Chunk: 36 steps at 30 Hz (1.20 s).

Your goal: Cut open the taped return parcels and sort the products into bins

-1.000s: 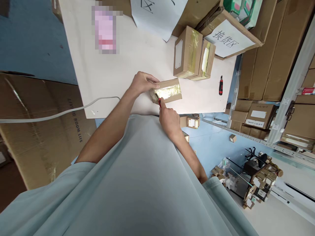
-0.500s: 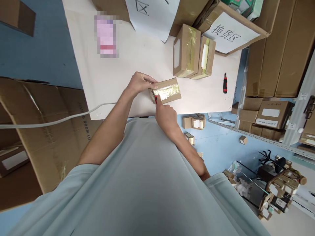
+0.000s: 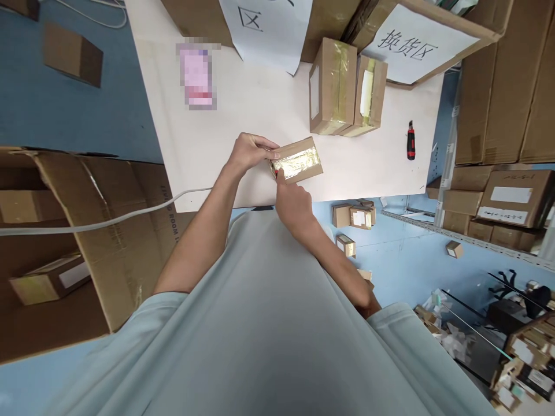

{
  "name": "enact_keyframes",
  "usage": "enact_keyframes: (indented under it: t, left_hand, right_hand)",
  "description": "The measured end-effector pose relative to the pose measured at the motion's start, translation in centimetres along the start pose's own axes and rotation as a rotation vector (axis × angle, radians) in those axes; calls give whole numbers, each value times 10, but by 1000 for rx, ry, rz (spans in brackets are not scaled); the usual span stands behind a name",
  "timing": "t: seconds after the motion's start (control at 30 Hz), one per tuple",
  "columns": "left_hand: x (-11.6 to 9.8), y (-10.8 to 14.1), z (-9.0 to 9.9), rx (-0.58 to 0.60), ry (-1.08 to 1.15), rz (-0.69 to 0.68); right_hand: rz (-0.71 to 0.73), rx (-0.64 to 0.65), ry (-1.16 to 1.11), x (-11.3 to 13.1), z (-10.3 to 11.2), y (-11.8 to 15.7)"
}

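A small cardboard box with shiny yellow tape lies slightly tilted across the white table near its front edge. My left hand grips the box's left end, thumb on top and fingers at the far side. My right hand is closed round a utility knife, its index finger stretched forward along it. Only a bit of red shows at the left end of the taped face; the blade cannot be made out.
Two taped boxes stand behind the work. A red-and-black utility knife lies on the table at right. A blurred pink item is at back left. A white cable crosses the left edge, above a large open carton.
The view has shifted, moving the surroundings mostly rightward in the picture. The knife in my right hand shows less than before, near the box's left end. My left hand keeps its hold.
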State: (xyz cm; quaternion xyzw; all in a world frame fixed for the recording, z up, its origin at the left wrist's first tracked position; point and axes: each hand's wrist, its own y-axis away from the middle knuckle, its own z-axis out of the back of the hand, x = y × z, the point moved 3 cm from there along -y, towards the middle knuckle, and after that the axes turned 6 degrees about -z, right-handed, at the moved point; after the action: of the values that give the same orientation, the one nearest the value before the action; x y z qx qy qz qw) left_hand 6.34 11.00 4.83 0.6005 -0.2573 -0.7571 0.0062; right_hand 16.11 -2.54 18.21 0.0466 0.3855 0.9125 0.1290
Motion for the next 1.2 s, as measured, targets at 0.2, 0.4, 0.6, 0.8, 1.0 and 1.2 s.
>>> enact_keyframes:
  t: [0.2,0.4,0.6,0.8,1.0,1.2]
  left_hand:
    - [-1,8,-3,-23,-9,-27]
    - [-1,12,-4,-31,-21,-7]
    - [-11,26,-17,-99,-307,-179]
    - [-38,48,-85,-73,-587,-542]
    - [-23,46,-115,-36,-646,-565]
    - [-19,45,-115,-45,-662,-576]
  right_hand:
    - [36,98,70,-9,-15,8]
    - [62,142,63,-34,-11,13]
    - [-7,19,-83,-91,4,25]
    - [-105,-149,-198,-141,14,-6]
    - [-5,-159,-176,-148,25,-31]
    - [6,-107,-44,-142,23,-47]
